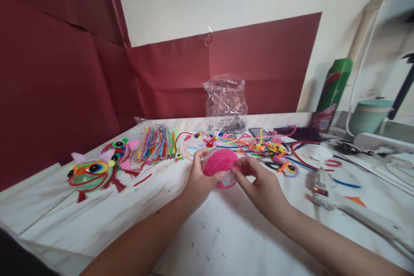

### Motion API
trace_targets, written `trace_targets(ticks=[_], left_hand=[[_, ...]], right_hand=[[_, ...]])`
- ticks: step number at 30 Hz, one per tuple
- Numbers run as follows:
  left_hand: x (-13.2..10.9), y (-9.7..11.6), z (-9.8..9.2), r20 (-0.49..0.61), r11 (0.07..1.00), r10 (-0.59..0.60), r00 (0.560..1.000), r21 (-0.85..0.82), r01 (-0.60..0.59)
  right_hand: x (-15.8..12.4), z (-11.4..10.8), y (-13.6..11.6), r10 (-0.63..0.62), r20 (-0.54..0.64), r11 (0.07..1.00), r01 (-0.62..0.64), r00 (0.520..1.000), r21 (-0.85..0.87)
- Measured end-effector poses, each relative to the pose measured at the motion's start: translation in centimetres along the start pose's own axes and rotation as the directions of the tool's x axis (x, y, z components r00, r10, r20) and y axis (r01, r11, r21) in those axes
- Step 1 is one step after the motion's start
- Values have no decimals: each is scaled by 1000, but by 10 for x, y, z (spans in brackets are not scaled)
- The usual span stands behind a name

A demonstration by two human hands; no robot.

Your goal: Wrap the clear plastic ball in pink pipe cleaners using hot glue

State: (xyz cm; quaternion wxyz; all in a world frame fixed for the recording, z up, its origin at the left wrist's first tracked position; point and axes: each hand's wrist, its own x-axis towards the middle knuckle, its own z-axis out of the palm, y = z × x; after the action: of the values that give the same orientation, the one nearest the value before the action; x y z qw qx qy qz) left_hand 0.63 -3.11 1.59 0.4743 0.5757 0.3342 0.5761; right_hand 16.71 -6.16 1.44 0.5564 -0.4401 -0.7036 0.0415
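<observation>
My left hand (199,177) grips a clear ball wrapped in pink pipe cleaner (221,164) from the left, fingers curled round it. From the right, my right hand (258,183) pinches the same ball at its side, thumb and fingers pressed on the pink coil. The ball is held just above the white table (226,233), near its middle. Part of the ball's clear lower shell shows between the fingers.
Two finished pipe-cleaner ball figures with eyes (93,171) lie at the left. A bag of coloured pipe cleaners (155,143) and a loose tangle (261,144) lie behind. A glue gun (318,187), a green can (331,92) and a clear plastic bag (225,97) stand around.
</observation>
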Motion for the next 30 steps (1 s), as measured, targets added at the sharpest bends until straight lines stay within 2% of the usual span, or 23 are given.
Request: trace_targets(ticks=[6,13,17,22,27,30], left_hand=[[1,-4,-2,-30,999,33,999,-15,-34],[0,1,-2,39,998,54,998,-29,-53],[-1,1,-2,67,997,40,997,59,-44],[-2,0,0,4,978,37,999,205,-37],[0,-2,0,36,996,16,999,86,-19],[0,-4,-1,50,997,28,998,74,-32]], right_hand=[[-1,-3,0,-12,-29,1000,13,1000,12],[0,-2,-2,-20,-33,1000,20,999,-6],[-1,-2,0,-31,-21,999,31,999,-24],[-5,0,2,-64,-9,998,63,998,-21],[-5,0,6,-60,-20,998,60,998,-18],[-4,0,7,-61,-13,998,61,998,-19]])
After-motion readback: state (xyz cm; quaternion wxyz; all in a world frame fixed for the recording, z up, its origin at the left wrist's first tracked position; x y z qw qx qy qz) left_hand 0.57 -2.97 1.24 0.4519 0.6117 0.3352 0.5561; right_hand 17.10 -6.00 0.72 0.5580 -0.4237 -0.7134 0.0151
